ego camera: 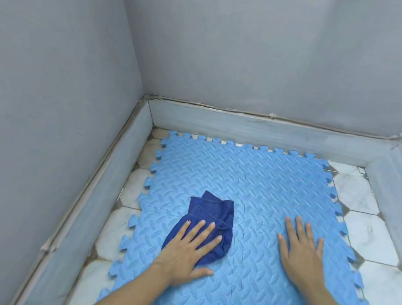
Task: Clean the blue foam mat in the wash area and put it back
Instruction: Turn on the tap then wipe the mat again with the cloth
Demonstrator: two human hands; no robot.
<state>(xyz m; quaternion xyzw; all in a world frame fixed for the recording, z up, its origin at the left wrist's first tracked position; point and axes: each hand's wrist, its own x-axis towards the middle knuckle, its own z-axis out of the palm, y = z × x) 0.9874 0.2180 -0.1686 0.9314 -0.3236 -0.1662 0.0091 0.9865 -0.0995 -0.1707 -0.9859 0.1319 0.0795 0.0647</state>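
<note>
The blue foam mat (pixel 253 180), made of interlocking puzzle-edged tiles with a raised leaf pattern, lies flat on the tiled floor of the wash area. A dark blue cloth (pixel 212 213) sits crumpled on its left half. My left hand (pixel 187 250) presses flat on the near part of the cloth, fingers spread. My right hand (pixel 302 254) rests palm-down on the bare mat to the right, fingers apart, holding nothing.
White octagonal floor tiles (pixel 367 230) show around the mat on the left and right. A low grey kerb (pixel 257 130) borders the floor on three sides, with grey walls (pixel 251 48) rising behind it and meeting in a corner at the far left.
</note>
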